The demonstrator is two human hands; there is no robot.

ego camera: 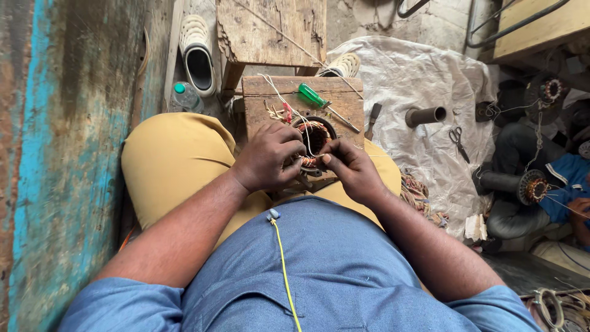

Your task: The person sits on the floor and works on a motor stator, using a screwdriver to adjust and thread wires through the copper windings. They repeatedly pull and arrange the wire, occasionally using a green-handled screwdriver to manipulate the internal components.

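From the head camera, both hands meet over a small motor stator (pixel 314 142) with copper windings, which rests on a low wooden block (pixel 258 98) between the person's knees. The left hand (pixel 268 157) is curled over the stator's near-left edge, fingers bent and gripping its rim and coils. The right hand (pixel 351 167) is closed in a pinch at the stator's near edge, thumb and fingertips pressed together on a thin strand of white binding thread (pixel 305 136) that runs up across the winding toward the top of the block. Red and pale lead wires (pixel 284 112) stick out from the stator's far-left side.

A green-handled screwdriver (pixel 318 98) lies on the block just beyond the stator, its shaft pointing right. Behind the block stands a rough wooden stool (pixel 270 31), with a white clog (pixel 198 55) to its left and a plastic bottle with a green cap (pixel 183 95) near the knee.

To the right, a white plastic sheet (pixel 418 80) covers the floor; on it lie a short metal pipe (pixel 425 115), a pair of scissors (pixel 458 141) and a dark-handled tool (pixel 372 118). At the far right another person sits with a second wound stator (pixel 533 188) on their lap.
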